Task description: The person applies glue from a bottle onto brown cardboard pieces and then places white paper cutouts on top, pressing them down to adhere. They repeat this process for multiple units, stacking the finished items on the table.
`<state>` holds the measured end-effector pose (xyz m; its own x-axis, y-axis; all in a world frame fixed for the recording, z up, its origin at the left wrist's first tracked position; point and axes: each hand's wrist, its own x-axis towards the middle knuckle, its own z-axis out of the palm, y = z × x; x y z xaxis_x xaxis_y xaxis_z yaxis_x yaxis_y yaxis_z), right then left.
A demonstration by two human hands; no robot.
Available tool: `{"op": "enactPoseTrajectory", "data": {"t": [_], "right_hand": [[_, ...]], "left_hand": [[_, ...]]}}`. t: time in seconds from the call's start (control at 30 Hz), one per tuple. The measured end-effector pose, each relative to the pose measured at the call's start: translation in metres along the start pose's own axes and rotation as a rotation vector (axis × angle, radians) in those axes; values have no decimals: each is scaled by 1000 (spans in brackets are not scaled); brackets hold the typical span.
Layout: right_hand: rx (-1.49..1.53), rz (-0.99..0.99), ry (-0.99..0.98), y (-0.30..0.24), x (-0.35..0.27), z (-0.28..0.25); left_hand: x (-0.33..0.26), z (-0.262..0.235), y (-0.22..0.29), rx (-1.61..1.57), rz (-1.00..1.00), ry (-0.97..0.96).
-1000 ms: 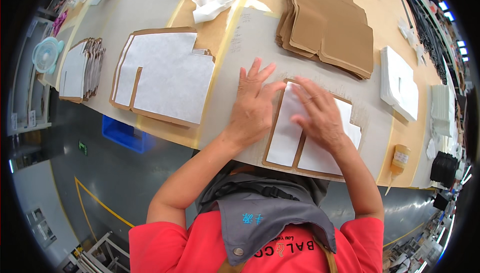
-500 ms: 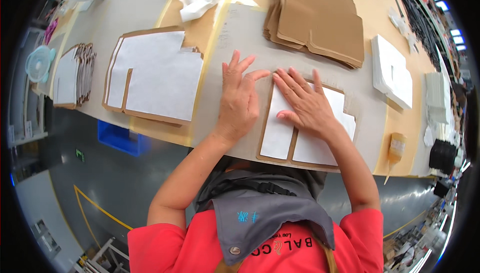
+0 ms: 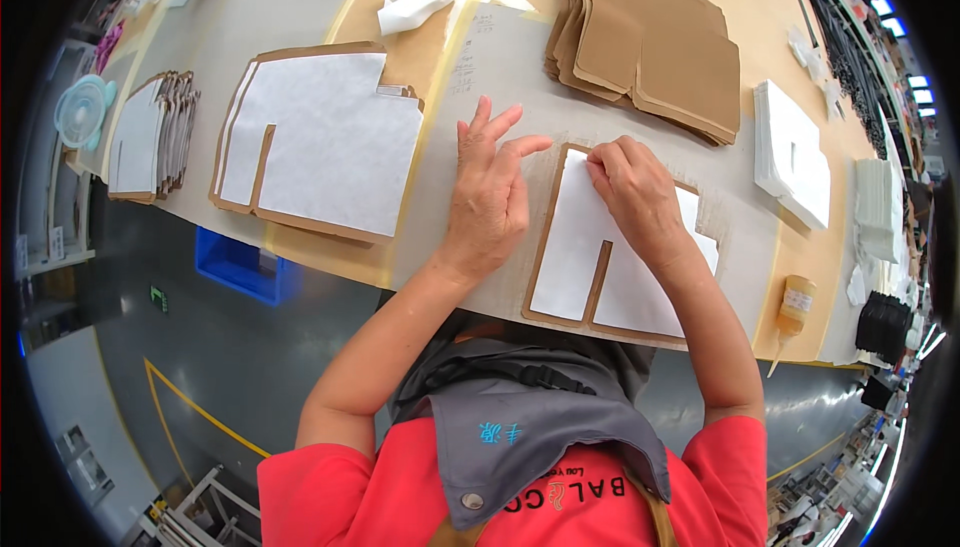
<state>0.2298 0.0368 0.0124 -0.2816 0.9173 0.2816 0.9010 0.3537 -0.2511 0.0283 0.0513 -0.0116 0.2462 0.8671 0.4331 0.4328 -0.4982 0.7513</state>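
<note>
Right hand (image 3: 640,197) fingers together, pinching the white sheet's (image 3: 585,247) top edge on the brown cardboard piece (image 3: 548,237). Left hand (image 3: 490,192) flat, fingers spread, just beside it. Risk: sheet skews or wrinkles if the cardboard slips.

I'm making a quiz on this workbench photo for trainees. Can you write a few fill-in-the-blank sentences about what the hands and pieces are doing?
1. The left hand lies flat on the grey mat, just ____ of the white sheet.
2. The white sheet lies on a ____ cardboard panel.
3. The right hand presses the sheet's ____ edge.
4. The brown stack lies ____ the hands, farther up the table.

Missing words: left; brown; top; beyond
</note>
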Motion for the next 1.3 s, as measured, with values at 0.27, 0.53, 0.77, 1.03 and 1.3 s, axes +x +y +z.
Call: {"op": "enactPoseTrajectory", "data": {"t": [0.27,0.53,0.77,1.03,1.3], "right_hand": [[23,-100,31,10,-2,3],[71,-224,160,20,-7,5],[80,-276,207,19,-9,5],[-41,-92,296,47,-47,-46],[-581,958,302,155,-252,-145]], "left_hand": [[1,2,-1,33,-14,-92],[3,5,-1,83,24,-160],[3,3,0,113,36,-185],[11,20,-1,143,102,-314],[16,14,6,59,120,-304]]}}
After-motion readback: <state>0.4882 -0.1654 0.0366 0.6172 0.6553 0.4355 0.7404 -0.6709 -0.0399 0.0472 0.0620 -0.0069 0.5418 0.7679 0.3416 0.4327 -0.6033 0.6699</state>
